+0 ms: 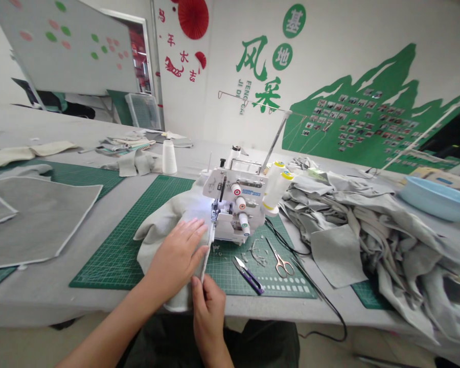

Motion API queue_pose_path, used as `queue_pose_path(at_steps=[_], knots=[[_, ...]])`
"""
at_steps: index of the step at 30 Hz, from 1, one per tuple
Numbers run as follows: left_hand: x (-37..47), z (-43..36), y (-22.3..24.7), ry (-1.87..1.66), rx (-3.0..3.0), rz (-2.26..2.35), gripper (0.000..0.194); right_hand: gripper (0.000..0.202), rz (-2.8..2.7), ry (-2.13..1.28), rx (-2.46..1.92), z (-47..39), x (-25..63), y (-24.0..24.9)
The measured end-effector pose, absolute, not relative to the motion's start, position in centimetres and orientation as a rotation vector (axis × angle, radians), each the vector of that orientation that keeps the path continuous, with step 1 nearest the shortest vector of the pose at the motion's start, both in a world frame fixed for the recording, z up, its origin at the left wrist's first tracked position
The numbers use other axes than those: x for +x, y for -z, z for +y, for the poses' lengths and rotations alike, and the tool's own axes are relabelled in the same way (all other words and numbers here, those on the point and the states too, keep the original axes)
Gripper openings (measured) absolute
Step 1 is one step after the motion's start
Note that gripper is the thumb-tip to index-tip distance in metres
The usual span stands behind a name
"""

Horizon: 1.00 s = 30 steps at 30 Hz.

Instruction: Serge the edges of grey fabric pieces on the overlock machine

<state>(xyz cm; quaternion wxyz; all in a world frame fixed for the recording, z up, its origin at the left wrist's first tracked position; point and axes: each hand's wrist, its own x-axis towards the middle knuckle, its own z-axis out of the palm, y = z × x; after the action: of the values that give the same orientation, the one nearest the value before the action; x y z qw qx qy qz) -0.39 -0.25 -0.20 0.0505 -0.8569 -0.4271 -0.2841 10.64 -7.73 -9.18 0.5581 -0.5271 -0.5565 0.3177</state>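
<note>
Fingers spread, fingers pinching

The left hand [176,253] lies open on the grey cloth [163,220], seemingly to flatten it. The right hand [210,306] pinches its edge, probably for alignment. Cloth lies beneath the left fingers, between right thumb and fingers, and reaches the sewing machine [225,229].

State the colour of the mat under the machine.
The mat is green, shown in the head view.

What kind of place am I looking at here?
Probably a small sewing workshop: there's a serger-type sewing machine, cones of thread and a big heap of grey fabric.
</note>
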Motion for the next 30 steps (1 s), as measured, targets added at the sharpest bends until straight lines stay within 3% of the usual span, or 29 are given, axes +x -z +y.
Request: queue_pose_path(at_steps=[30], knots=[[0.6,2.5,-0.5,0.810,-2.593,-1.351,0.048,0.043,-1.276,-0.880,-1.283,-7.8,10.7,8.8]])
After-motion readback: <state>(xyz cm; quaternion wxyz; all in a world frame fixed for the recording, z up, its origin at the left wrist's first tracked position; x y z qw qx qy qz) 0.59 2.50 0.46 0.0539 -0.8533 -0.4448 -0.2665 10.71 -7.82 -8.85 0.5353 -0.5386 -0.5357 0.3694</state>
